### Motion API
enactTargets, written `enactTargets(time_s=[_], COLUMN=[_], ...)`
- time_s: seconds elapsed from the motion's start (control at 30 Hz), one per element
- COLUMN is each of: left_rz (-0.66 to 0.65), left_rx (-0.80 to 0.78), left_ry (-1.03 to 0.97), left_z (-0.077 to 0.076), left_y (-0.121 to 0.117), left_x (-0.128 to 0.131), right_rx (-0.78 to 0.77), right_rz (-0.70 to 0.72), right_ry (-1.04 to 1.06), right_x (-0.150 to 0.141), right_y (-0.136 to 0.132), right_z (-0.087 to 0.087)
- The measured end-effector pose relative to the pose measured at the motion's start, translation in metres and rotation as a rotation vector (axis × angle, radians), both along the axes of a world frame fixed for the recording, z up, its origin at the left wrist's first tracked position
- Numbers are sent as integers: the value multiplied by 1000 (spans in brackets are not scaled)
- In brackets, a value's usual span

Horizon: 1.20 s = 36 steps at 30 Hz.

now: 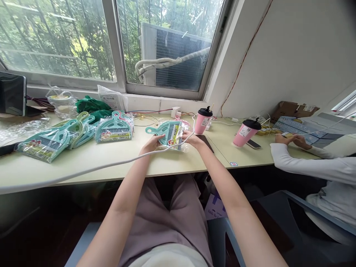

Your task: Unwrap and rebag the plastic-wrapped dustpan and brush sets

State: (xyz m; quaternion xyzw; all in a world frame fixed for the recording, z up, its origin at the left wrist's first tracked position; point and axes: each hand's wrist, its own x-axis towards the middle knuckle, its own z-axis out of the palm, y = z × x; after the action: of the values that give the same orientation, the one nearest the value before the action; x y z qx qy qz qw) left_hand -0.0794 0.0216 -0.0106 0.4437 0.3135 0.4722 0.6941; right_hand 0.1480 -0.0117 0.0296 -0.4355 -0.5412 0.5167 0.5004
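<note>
Mid-tabletop (172,163), close to the front edge: a teal dustpan (167,135) in a clear bag, held between the left hand (151,144) and the right hand (193,140). Left fingers (158,138) curled over the near side of the bag, right fingers (185,135) wrapped round its far end, both closed on the plastic, though the fingertips are partly hidden behind the package. Across the left wrist and the bag, a white cable (111,165), running from the front-left edge of the tabletop up past the right hand. Just beside the right hand, a dark flat slab (204,142), too dim to name, and behind it a pink cup (202,122) with a black lid. Toward the left end, more bagged dustpans (114,128) in a loose row, with a green bag (91,105) behind them under the window (167,48). Further right, a second pink cup (246,133) lying tilted near a phone (253,144). At the right end, a co-worker's hands (292,140) in white sleeves, resting on blue flat cartons (303,129) — a cardboard box (292,110) just behind.
</note>
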Motion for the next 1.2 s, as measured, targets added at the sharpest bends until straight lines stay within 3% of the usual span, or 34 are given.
enactTargets(time_s=[0.1, 0.23, 0.5, 0.7, 0.97, 1.2], left_rz=[-13, 11, -41, 6, 47, -13], left_rx=[39, 28, 30, 11, -11, -52], left_ry=[-5, 2, -11, -36, -100, -19], left_z=[4, 10, 12, 16, 21, 20], left_y=[-4, -9, -16, -18, -22, -23], left_x=[0, 0, 3, 3, 4, -2], right_rx=[-40, -34, 17, 93, 71, 45], right_rz=[-19, -215, -313, -304, -335, -333], right_ry=[-63, -47, -17, -46, -68, -72], right_x=[-4, -11, -3, -3, -13, -12], right_y=[0, 7, 16, 16, 12, 10], right_z=[0, -7, -8, -12, -17, -13])
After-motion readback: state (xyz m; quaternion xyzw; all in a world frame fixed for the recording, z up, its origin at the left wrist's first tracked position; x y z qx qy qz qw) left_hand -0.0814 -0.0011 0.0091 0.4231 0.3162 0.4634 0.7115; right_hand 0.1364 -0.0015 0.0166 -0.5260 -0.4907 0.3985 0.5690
